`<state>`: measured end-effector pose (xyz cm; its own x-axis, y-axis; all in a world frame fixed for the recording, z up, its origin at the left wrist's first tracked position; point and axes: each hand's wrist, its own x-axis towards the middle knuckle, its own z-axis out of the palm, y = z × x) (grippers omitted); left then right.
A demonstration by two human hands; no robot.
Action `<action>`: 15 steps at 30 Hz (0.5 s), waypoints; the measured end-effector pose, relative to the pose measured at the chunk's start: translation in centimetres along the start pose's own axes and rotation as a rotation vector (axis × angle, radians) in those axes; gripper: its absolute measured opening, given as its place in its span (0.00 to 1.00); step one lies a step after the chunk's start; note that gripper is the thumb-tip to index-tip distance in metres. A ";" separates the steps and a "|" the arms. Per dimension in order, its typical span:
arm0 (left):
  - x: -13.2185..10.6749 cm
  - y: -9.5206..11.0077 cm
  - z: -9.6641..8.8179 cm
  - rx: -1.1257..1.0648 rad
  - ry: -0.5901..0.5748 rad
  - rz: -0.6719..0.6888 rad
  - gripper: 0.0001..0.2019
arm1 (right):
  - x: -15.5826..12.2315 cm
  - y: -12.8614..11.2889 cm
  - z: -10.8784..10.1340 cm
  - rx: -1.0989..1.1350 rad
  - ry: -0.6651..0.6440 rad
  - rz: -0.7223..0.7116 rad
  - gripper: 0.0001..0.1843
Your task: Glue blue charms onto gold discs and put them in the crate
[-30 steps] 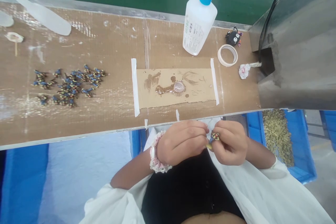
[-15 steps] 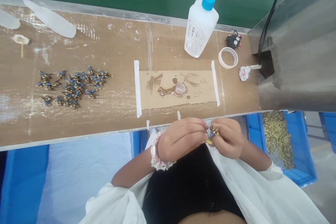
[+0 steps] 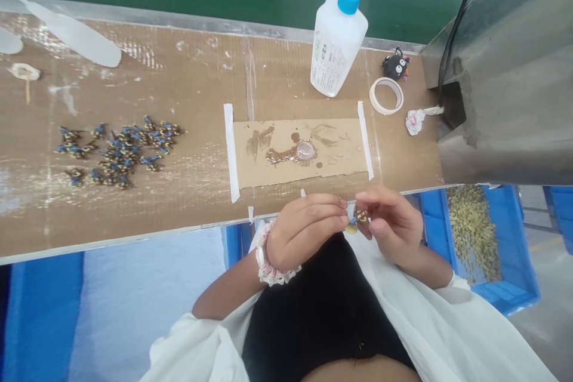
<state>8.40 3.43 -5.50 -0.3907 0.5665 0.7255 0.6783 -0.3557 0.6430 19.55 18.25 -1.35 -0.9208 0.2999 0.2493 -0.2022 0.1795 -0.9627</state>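
My left hand [image 3: 310, 230] is closed on a small figurine [image 3: 361, 215] with blue, dark and yellow parts, gripping it near a flat yellow piece [image 3: 351, 228] at its lower end. My right hand [image 3: 396, 224] is beside the figurine with thumb and fingers spread. Whether one of its rear fingertips still touches the figurine cannot be made out. Both hands are just past the front edge of the bench, in front of a taped-down cardboard sheet [image 3: 340, 161]. On that sheet lie a small round clear cap [image 3: 306, 150] and a wet brown smear.
Several similar figurines [image 3: 123, 149] lie in a cluster on the left of the bench. A glue bottle [image 3: 339, 42] with blue nozzle, a tape roll [image 3: 373, 88] and a black ball-shaped trinket [image 3: 394, 65] stand behind. A blue bin [image 3: 514, 250] of yellow pieces is below right.
My right hand has loosened from the figurine and spread its fingers. My left hand has stayed on it, and the figurine has shifted slightly up. The whole view has shifted slightly.
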 end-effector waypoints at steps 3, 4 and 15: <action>0.1 0.1 0.3 0.015 0.015 -0.023 0.11 | 0.0 -0.2 0.2 0.017 0.034 0.067 0.09; 0.1 0.1 0.4 0.016 0.024 -0.027 0.11 | 0.0 -0.2 0.3 0.047 0.051 0.092 0.08; 0.9 0.1 0.6 -0.047 0.052 -0.137 0.02 | 1.0 -1.2 0.9 0.495 0.137 0.528 0.05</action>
<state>8.50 4.32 -4.92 -0.5100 0.5732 0.6413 0.5873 -0.3127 0.7465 18.57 17.43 0.00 -0.8938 0.3499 -0.2805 0.0993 -0.4557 -0.8846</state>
